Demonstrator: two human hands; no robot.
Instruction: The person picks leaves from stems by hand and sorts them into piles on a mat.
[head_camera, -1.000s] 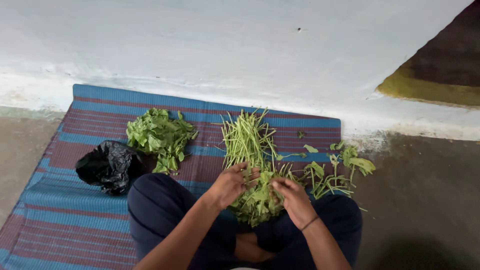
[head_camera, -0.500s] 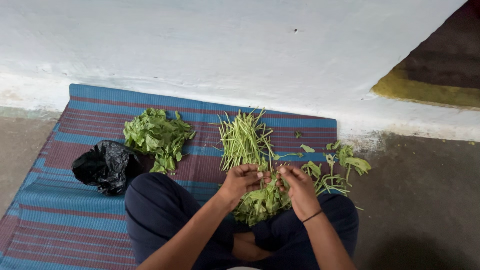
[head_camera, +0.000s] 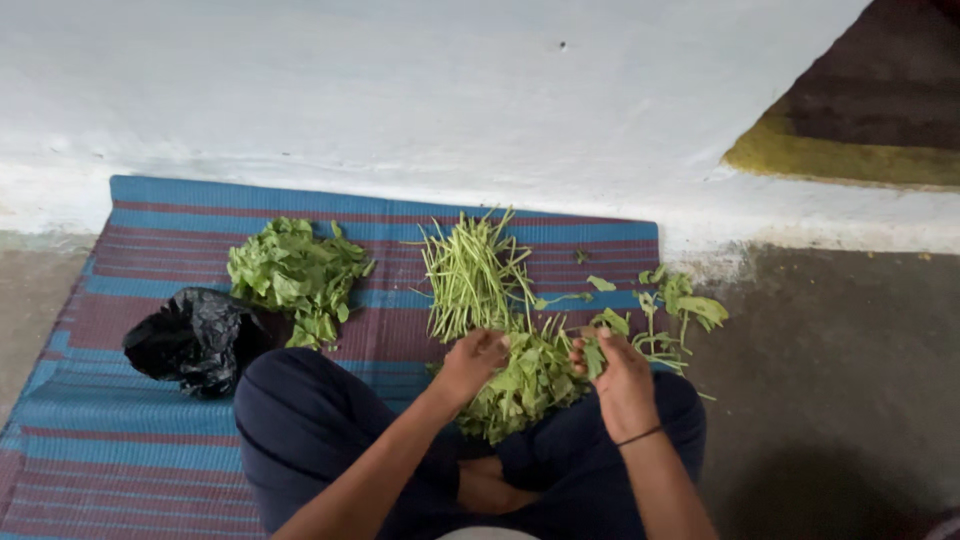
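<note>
Head view: one frame, looking down at a person seated cross-legged on a mat.
Left hand (head_camera: 470, 362): centre of the frame, fingers curled shut on the bunch of leafy greens (head_camera: 525, 385), at the point where its stems meet its leaves.
Right hand (head_camera: 618, 378): just right of centre, closed around a small sprig (head_camera: 594, 357) pinched between thumb and fingers; a dark band sits on the wrist.
Bunch of leafy greens: lower centre, resting on the lap, leaves toward the person.
Bare stems (head_camera: 472, 272): centre of the frame, fanned out on the mat toward the wall, their near ends touching the bunch.
Leaf pile (head_camera: 295, 275): left of centre, on the mat, well apart from both hands.
Black bag (head_camera: 195, 338): lower left, crumpled, just beside the leaf pile and the knee.
Loose sprigs (head_camera: 675, 305): right of centre, at the mat's edge.
Mat (head_camera: 120, 440): blue and maroon stripes, left and centre.
Wall (head_camera: 400, 90): white, upper frame.
</note>
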